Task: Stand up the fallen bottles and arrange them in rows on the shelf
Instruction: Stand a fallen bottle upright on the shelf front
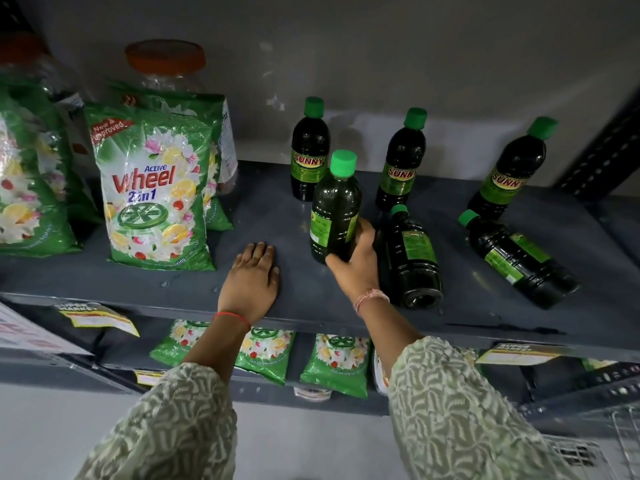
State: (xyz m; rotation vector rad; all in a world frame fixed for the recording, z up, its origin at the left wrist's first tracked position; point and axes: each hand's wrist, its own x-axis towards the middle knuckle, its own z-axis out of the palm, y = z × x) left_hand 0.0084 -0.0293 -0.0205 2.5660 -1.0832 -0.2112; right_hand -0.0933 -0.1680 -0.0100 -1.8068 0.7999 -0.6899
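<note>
Both arms wear loose sleeves (460, 407) of pale sage-green fabric with a cream leaf-like print, ending partway down the forearm. Nearer the shelf (138, 282), the left wrist carries a thin red thread (232, 317), the right a pinkish braided band (372, 298).

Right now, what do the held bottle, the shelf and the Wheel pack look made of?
Held bottle: probably clear plastic, glossy highlights, dark green liquid showing through; matte green cap.
Shelf: looks like grey painted metal with a dull sheen.
Wheel pack: thin glossy plastic film, crinkled and reflective.
</note>
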